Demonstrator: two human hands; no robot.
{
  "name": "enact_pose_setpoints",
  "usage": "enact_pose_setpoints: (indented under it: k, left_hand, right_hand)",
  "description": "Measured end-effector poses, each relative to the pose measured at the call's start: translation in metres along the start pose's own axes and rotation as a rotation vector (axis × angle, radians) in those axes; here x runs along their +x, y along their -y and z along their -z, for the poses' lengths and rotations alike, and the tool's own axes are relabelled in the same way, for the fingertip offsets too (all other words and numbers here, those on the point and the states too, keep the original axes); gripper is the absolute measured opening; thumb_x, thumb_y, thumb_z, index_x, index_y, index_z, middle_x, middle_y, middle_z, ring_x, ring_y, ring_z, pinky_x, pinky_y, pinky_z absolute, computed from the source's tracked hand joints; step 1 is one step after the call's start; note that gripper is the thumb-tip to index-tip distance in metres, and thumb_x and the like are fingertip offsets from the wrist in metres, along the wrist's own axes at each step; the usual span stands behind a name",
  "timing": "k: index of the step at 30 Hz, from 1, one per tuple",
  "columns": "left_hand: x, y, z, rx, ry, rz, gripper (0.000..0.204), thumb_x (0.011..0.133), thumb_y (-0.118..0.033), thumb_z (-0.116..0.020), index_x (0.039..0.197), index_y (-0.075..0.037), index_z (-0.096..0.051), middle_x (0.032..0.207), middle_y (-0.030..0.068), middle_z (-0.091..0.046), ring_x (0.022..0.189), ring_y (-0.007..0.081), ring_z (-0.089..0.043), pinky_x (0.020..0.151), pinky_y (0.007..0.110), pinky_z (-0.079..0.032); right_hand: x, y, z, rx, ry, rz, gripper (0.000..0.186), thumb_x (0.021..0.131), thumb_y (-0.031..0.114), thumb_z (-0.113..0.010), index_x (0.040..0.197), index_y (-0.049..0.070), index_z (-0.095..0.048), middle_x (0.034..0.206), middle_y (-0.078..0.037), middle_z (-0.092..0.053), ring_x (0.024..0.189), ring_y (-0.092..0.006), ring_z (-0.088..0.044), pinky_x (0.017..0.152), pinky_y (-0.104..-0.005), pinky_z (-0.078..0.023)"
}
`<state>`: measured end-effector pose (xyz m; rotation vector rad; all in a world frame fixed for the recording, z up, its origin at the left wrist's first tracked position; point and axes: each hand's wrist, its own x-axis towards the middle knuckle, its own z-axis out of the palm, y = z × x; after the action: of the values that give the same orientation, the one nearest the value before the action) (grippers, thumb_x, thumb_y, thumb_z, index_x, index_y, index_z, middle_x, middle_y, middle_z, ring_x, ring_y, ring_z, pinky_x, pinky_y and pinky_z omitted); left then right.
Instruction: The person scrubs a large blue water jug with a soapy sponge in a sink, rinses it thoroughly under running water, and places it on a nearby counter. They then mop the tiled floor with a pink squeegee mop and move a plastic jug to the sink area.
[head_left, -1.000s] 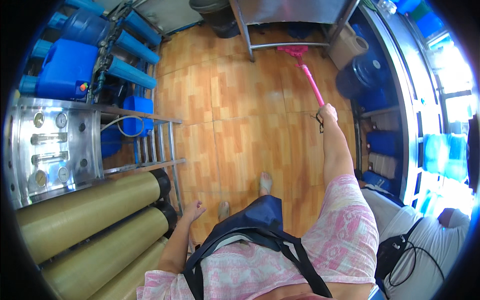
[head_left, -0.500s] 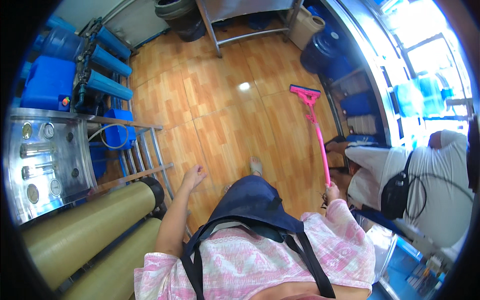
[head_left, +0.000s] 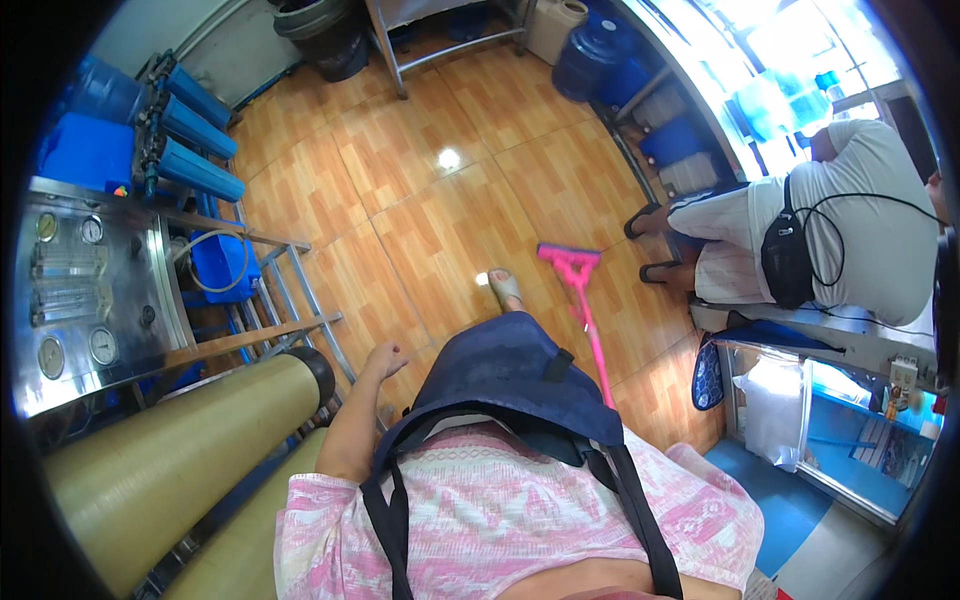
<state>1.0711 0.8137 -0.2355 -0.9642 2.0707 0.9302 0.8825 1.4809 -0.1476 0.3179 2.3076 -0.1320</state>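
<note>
A pink mop (head_left: pixel 590 330) stands on the wood-look tile floor (head_left: pixel 430 225), its flat head (head_left: pixel 568 257) with a grey-blue strip resting ahead of my right side. Its handle runs back toward me and disappears behind my dark blue apron (head_left: pixel 490 385). My right hand is hidden by my body and pink-and-white sleeve. On the other side my left hand (head_left: pixel 386 360) hangs low beside the metal frame, its fingers curled in with nothing visible in them. One of my feet, in a light sandal (head_left: pixel 502 290), shows ahead of the apron.
To the right, a person in white (head_left: pixel 850 220) leans toward a bright window, near a glass case (head_left: pixel 850 420). At left are a gauge panel (head_left: pixel 90 290), blue filter housings (head_left: pixel 205 125), a metal ladder-like frame (head_left: pixel 300 290) and large tan cylinders (head_left: pixel 190 450). A dark bin (head_left: pixel 330 40) and metal table stand far ahead.
The mop head has come nearer to me and leftward, and my right hand has gone out of sight behind my body. My view has shifted, showing more of the glass case.
</note>
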Motion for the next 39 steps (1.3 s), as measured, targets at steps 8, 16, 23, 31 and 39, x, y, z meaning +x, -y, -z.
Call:
enact_pose_setpoints:
  k: [8,16,23,31,39]
  left_hand:
    - [0.021,0.063,-0.009,0.036,0.032,0.076,0.050,0.077,-0.037,-0.079,0.114,-0.004,-0.068,0.107,0.0190,-0.072,0.102,0.0332,-0.068,0.088,0.040,-0.054]
    - [0.051,0.063,0.022,-0.340,-0.089,0.094,0.048,0.078,-0.034,-0.079,0.114,-0.003,-0.068,0.101,0.0176,-0.073,0.094,0.0301,-0.071,0.082,0.039,-0.057]
    - [0.033,0.091,0.080,-0.339,-0.171,0.236,0.051,0.079,-0.037,-0.078,0.115,-0.003,-0.067,0.104,0.0175,-0.073,0.097,0.0305,-0.071,0.084,0.039,-0.056]
    - [0.013,0.104,0.133,-0.515,-0.345,0.451,0.050,0.081,-0.039,-0.076,0.115,-0.003,-0.068,0.110,0.0169,-0.072,0.104,0.0311,-0.069,0.091,0.040,-0.053]
    - [0.029,0.113,0.131,-0.788,-0.245,0.609,0.052,0.082,-0.036,-0.076,0.118,-0.001,-0.068,0.114,0.0192,-0.071,0.107,0.0308,-0.068,0.093,0.041,-0.053]
  right_hand:
    - [-0.072,-0.011,-0.003,-0.093,0.062,-0.024,0.032,0.087,0.030,-0.069,0.104,0.003,-0.070,0.079,-0.022,-0.070,0.072,-0.0360,-0.071,0.066,-0.0479,-0.056]
    - [-0.018,0.137,0.054,-0.278,0.035,0.220,0.031,0.084,0.028,-0.072,0.099,0.001,-0.071,0.080,-0.023,-0.071,0.076,-0.0369,-0.072,0.070,-0.0473,-0.057]
    - [0.122,0.485,0.109,-0.509,-0.137,0.522,0.037,0.077,0.032,-0.074,0.097,0.002,-0.074,0.101,-0.024,-0.072,0.097,-0.0376,-0.071,0.084,-0.0471,-0.058]
    - [0.139,0.874,0.054,-0.609,0.041,0.822,0.032,0.086,0.025,-0.068,0.112,0.006,-0.072,0.113,-0.019,-0.072,0.106,-0.0341,-0.070,0.089,-0.0450,-0.057]
    - [0.085,1.106,-0.028,-0.544,0.146,0.788,0.032,0.087,0.024,-0.070,0.114,0.006,-0.071,0.104,-0.015,-0.075,0.091,-0.0271,-0.075,0.081,-0.0414,-0.060]
